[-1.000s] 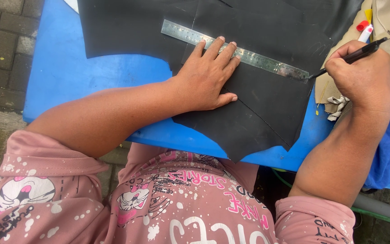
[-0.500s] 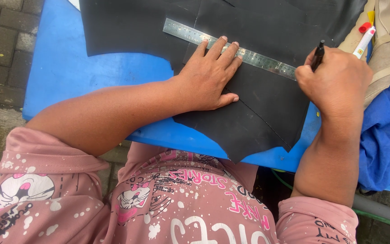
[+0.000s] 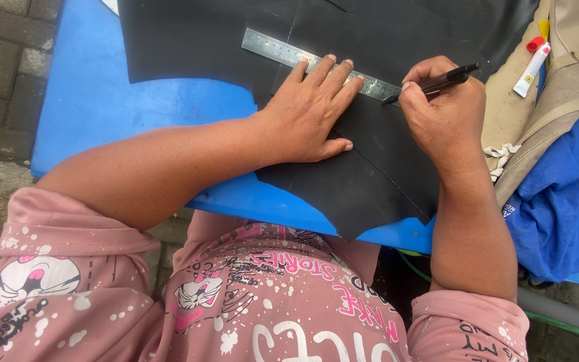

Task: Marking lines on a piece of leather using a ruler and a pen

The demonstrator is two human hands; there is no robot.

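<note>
From the head view, the left hand [image 3: 309, 114] lies flat and open, fingers spread, pressing the metal ruler [image 3: 316, 64] onto the black sheet [image 3: 383, 161]. Just beside it, the right hand [image 3: 447, 114] grips a black pen [image 3: 433, 82], its tip touching the ruler's edge near the left fingertips. If the flat hand pushes too softly, the ruler could slide and the line could go crooked. The pen could also bump a finger.
</note>
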